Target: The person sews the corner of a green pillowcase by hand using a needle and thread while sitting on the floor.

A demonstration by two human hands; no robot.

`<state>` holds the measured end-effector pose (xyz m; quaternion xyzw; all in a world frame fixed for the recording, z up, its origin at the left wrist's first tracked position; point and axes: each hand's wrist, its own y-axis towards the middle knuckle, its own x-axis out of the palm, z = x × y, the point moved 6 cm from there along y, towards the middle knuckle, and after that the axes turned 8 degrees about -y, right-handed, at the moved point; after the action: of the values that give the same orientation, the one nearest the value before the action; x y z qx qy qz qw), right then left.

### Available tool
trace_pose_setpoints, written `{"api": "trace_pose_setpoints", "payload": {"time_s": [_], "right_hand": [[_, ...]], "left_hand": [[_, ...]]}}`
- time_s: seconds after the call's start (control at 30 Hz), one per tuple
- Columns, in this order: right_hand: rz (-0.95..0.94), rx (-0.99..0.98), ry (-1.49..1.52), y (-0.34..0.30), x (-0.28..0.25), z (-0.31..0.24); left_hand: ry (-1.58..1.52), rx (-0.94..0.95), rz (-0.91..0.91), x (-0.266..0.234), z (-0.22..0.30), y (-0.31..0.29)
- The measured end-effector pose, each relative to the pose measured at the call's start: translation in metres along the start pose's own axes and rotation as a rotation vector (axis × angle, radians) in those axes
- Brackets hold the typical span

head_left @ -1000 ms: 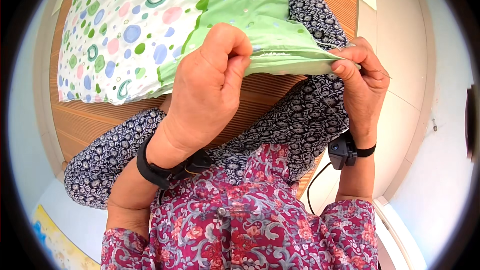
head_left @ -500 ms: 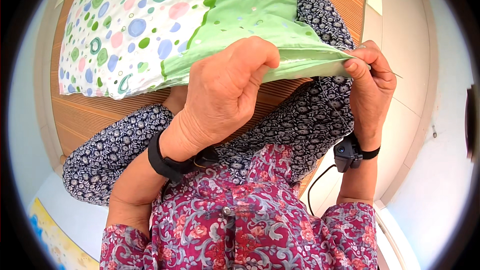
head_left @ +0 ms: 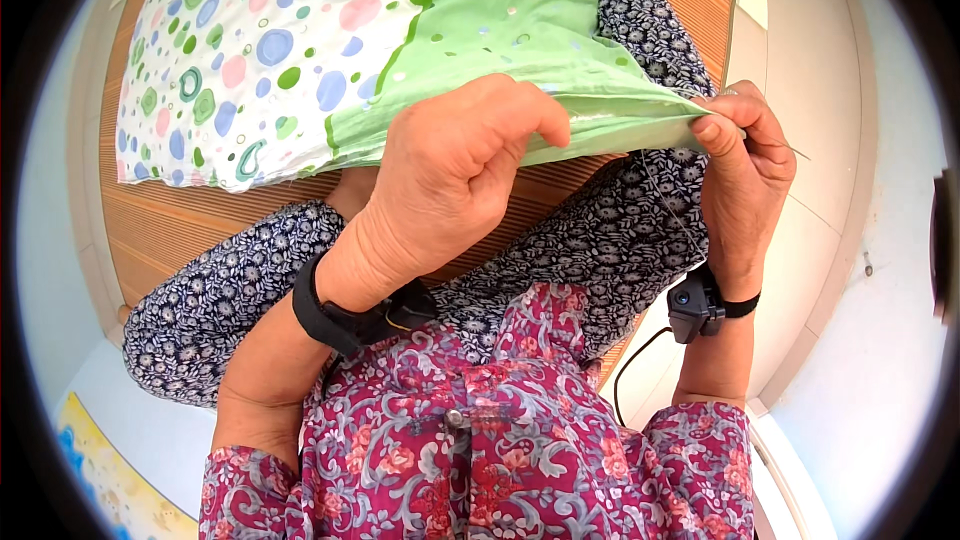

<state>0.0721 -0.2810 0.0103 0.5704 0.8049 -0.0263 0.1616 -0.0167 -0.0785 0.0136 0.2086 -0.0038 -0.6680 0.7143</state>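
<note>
A large pillowcase, white with coloured dots and a green end band, lies across my lap and looks filled. My left hand is closed on the green edge near its middle, fingers curled over the cloth. At the right corner of that edge, my right hand pinches the fabric between thumb and forefinger. A thin needle sticks out to the right from the right hand's fingers. Fine thread hangs below the edge toward my right wrist. Between the hands the edge is pulled taut, its two layers slightly parted.
I sit cross-legged in dark floral trousers on a brown slatted mat. Pale floor tiles lie to the right, beside a light wall. A black cable runs down from the device on my right wrist.
My left hand has shifted slightly right along the green edge. My right hand keeps its pinch, with the needle tip a touch lower and farther right.
</note>
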Motion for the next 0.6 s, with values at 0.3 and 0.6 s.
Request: {"api": "trace_pose_setpoints", "payload": {"time_s": [0.3,0.6], "right_hand": [[0.008,0.021,0.031,-0.0001,-0.0003,0.0011],[0.013,0.004,0.02,-0.0016,-0.0002,-0.002]], "left_hand": [[0.034,-0.056,0.003,0.0003,0.0068,-0.0007],[0.101,-0.023,0.079,-0.0016,0.0058,-0.0026]]}}
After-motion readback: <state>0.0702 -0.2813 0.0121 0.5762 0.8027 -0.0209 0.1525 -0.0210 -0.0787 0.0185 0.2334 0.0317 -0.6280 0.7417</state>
